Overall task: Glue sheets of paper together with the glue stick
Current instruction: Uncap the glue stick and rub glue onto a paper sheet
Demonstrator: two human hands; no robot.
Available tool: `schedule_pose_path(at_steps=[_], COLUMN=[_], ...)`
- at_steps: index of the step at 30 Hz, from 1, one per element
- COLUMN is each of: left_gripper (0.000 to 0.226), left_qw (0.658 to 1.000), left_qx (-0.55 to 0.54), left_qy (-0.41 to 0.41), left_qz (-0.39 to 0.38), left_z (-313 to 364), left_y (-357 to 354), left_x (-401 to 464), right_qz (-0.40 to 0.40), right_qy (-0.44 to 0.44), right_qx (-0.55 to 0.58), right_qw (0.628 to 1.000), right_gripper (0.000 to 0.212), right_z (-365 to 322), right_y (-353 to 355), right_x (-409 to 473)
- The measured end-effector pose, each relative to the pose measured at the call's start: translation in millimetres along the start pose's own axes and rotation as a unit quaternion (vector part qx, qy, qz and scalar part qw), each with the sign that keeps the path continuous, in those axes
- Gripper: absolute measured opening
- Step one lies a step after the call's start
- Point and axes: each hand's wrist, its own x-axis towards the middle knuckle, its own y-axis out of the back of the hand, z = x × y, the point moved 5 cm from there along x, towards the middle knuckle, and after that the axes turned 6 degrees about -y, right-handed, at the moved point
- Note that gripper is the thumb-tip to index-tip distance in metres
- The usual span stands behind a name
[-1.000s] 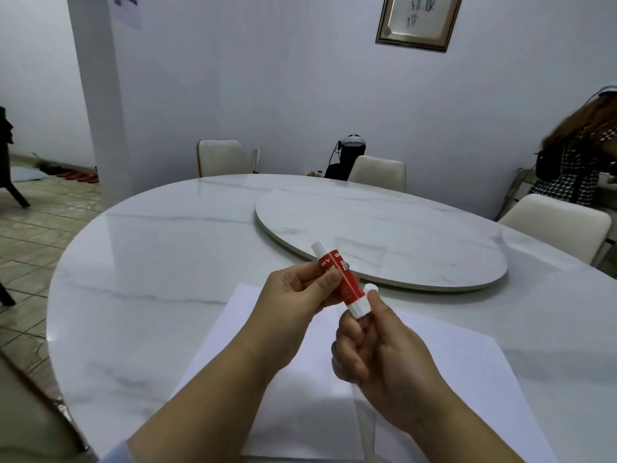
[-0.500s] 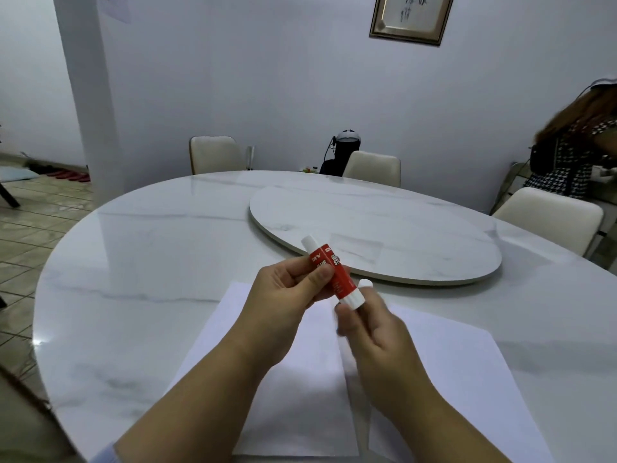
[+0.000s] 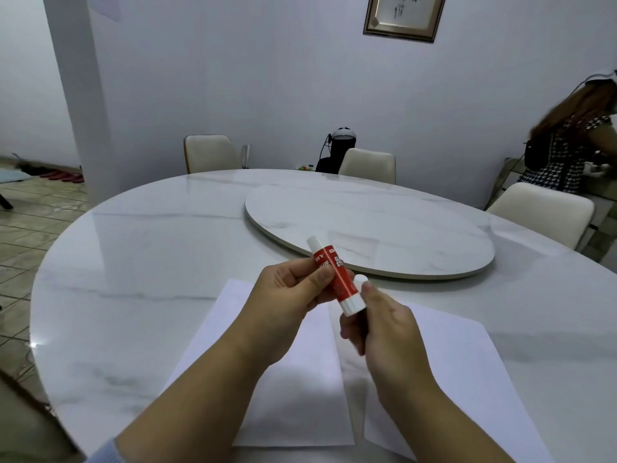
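Observation:
Above the table I hold a red glue stick (image 3: pixel 335 275) with white ends, tilted with its upper end to the left. My left hand (image 3: pixel 290 295) grips its red middle between thumb and fingers. My right hand (image 3: pixel 384 332) is curled around the lower white end. A small white round piece (image 3: pixel 361 279) shows at my right thumb tip; whether it is a loose cap is unclear. Two white paper sheets lie side by side under my hands, the left sheet (image 3: pixel 293 396) and the right sheet (image 3: pixel 467 379), with a narrow gap between them.
The round white marble table (image 3: pixel 150 279) carries a raised turntable (image 3: pixel 367 225) beyond my hands. Cream chairs (image 3: pixel 208 153) stand around the far side. A person (image 3: pixel 574 145) bends over at the far right. Tiled floor lies to the left.
Both hands stay on the glue stick and shift slightly down and left in view. My right fingers have moved around the stick's lower end. The sheets have not moved.

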Motion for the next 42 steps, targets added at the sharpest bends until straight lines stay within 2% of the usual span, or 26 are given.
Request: schedule_pose_path(at_steps=[1, 2, 3, 5, 7, 9, 11, 13, 15, 17, 19, 21, 23, 28, 29, 30, 31, 32, 33, 34, 35, 37, 38, 39, 40, 42], left_gripper=[0.023, 0.022, 0.021, 0.021, 0.022, 0.022, 0.022, 0.023, 0.021, 0.022, 0.02, 0.022, 0.023, 0.023, 0.023, 0.023, 0.023, 0.023, 0.023, 0.023, 0.023, 0.023, 0.023, 0.023, 0.023, 0.022], left_qw=[1.0, 1.0, 1.0, 0.999, 0.999, 1.0, 1.0, 1.0, 0.999, 0.998, 0.999, 0.999, 0.999, 0.999, 0.999, 0.999, 0.999, 0.999, 0.999, 0.999, 0.999, 0.999, 0.999, 0.999, 0.999, 0.999], left_qx=[-0.001, 0.002, 0.007, 0.013, 0.008, -0.009, -0.021, -0.026, -0.038, -0.042, -0.033, -0.032, -0.029, -0.032, -0.038, -0.045, -0.05, -0.052, -0.05, -0.046, -0.04, -0.027, -0.026, -0.026, -0.029, -0.037], left_qy=[-0.001, -0.002, -0.003, -0.004, -0.003, -0.003, -0.002, -0.001, -0.01, -0.017, -0.017, -0.017, -0.015, 0.001, 0.001, -0.003, -0.007, -0.008, -0.009, -0.01, -0.011, -0.014, -0.014, -0.014, -0.014, -0.016], left_qz=[-0.009, -0.008, 0.004, 0.035, 0.04, 0.023, 0.002, -0.016, -0.031, -0.035, -0.024, -0.009, 0.01, 0.009, 0.002, -0.006, -0.01, -0.01, -0.005, 0.004, 0.015, 0.031, 0.032, 0.027, 0.021, 0.006], left_z=[0, 0, 0, 1, 3, 5, 6, 8, 9, 10, 10, 10, 11, 7, 6, 6, 6, 6, 6, 6, 6, 6, 5, 5, 4, 4], left_y=[-3, -4, -3, 4, 7, 7, 3, 0, -4, -4, -1, 3, 7, 6, 4, 2, 1, 1, 2, 3, 5, 8, 9, 9, 8, 6], left_x=[0, 0, 0, 1, 2, 1, 0, -1, -1, -2, -2, -1, 0, 0, 0, -1, -1, 0, 0, 0, 1, 2, 2, 2, 2, 2], right_qz=[-0.039, -0.058, -0.055, -0.014, -0.007, -0.051, -0.078, -0.061, -0.105, -0.208, -0.238, -0.171, -0.07, 0.088, 0.074, 0.036, -0.026, -0.096, -0.139, -0.16, -0.149, -0.075, -0.03, -0.009, -0.015, -0.129], right_qy=[-0.089, -0.131, -0.118, 0.016, 0.123, 0.115, 0.103, 0.116, 0.09, 0.033, -0.002, 0.017, 0.088, 0.237, 0.232, 0.192, 0.119, 0.022, -0.056, -0.09, -0.08, 0.052, 0.124, 0.154, 0.155, 0.04], right_qx=[0.094, 0.142, 0.132, -0.022, -0.17, -0.162, -0.164, -0.196, -0.116, 0.001, 0.043, -0.013, -0.102, -0.355, -0.331, -0.257, -0.125, 0.025, 0.128, 0.165, 0.129, -0.049, -0.148, -0.188, -0.176, 0.026], right_qw=[0.991, 0.979, 0.983, 1.0, 0.978, 0.979, 0.978, 0.972, 0.984, 0.978, 0.97, 0.985, 0.988, 0.9, 0.912, 0.947, 0.985, 0.995, 0.98, 0.969, 0.977, 0.995, 0.981, 0.97, 0.972, 0.99], right_gripper=[0.045, 0.048, 0.053, 0.056, 0.032, 0.023, 0.03, 0.042, 0.05, 0.058, 0.064, 0.059, 0.048, 0.037, 0.04, 0.044, 0.048, 0.053, 0.057, 0.059, 0.058, 0.047, 0.043, 0.041, 0.041, 0.047], right_z=[3, 4, 5, -5, -10, -9, -9, -11, -11, -5, -3, -2, -9, -16, -16, -14, -10, -6, -3, -2, 1, -2, -9, -10, -9, -4], right_y=[-4, -7, -6, -2, -5, -9, -9, -5, -9, -21, -25, -16, -4, 2, -1, -4, -9, -15, -20, -22, -21, -11, -5, -2, -2, -11], right_x=[0, -2, -2, -6, -11, -11, -10, -10, -12, -15, -16, -10, -7, -11, -12, -11, -10, -9, -9, -11, -11, -8, -8, -7, -7, -7])
